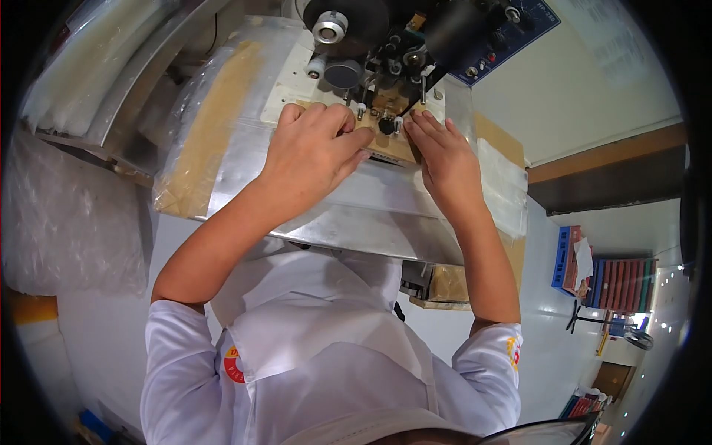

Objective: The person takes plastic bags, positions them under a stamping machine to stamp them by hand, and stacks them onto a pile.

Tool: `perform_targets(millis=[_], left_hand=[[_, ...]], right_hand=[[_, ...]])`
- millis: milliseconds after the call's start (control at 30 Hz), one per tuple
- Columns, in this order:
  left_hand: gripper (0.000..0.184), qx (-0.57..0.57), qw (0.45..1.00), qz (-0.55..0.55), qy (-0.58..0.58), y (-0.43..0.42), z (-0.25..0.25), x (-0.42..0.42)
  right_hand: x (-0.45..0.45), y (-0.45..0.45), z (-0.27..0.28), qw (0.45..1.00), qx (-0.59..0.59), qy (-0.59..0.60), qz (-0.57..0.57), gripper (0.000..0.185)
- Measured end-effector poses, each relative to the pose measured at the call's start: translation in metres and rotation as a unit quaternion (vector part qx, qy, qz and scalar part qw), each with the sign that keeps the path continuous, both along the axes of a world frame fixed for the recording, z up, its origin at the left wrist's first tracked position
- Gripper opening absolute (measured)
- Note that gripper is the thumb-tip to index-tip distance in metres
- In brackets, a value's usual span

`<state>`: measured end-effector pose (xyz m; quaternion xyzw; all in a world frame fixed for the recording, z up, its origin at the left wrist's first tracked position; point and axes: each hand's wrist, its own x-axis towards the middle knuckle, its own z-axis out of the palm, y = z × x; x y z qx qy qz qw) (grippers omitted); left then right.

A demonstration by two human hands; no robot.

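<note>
A tabletop printing machine (386, 74) with dark rollers and a round silver knob (330, 27) stands at the top middle of the head view. A flat brown card-like piece (389, 151) with dark lettering on its near edge lies at the machine's front. My left hand (315, 148) is closed at the left end of this piece, thumb and fingers pressed together on it. On the opposite side, my right hand (447, 159) rests with fingers stretched out flat along the piece's right edge. The fingertips of my left hand are partly hidden.
The machine sits on a metal-topped table (334, 215) with brown tape and plastic sheeting (204, 126) on its left. A metal rack (111, 96) holding clear plastic stands farther left. A blue control panel (512, 37) is behind. Binders (623, 284) and a fan (638, 338) are at far right.
</note>
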<state>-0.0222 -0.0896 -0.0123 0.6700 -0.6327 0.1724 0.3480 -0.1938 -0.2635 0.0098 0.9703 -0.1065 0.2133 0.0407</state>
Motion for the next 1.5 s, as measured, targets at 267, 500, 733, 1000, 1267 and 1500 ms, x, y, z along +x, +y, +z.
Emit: perform_targets(millis=[267, 500, 733, 1000, 1267, 1500], left_hand=[[0.031, 0.048, 0.997, -0.034, 0.044, 0.023, 0.017, 0.0], [0.036, 0.179, 0.98, -0.081, 0.025, 0.057, 0.019, 0.002], [0.028, 0.19, 0.976, -0.11, -0.004, 0.059, 0.011, 0.008], [0.024, 0.218, 0.963, -0.153, 0.034, 0.055, 0.015, 0.027], [0.021, 0.022, 0.971, -0.233, -0.057, 0.066, 0.068, -0.035], [0.015, 0.056, 0.936, -0.24, 0.25, 0.097, 0.067, -0.027]], right_hand=[[-0.016, -0.006, -0.005, 0.999, 0.017, -0.036, -0.015, 0.042], [-0.161, -0.026, -0.022, 0.938, -0.113, -0.211, -0.252, 0.059], [-0.286, -0.016, -0.174, 0.89, 0.259, -0.06, -0.371, 0.041], [-0.237, -0.001, -0.122, 0.904, 0.089, -0.228, -0.35, 0.04], [-0.071, 0.117, 0.042, 0.99, 0.097, -0.089, 0.045, 0.042], [-0.067, 0.137, 0.043, 0.934, 0.295, -0.18, 0.085, 0.031]])
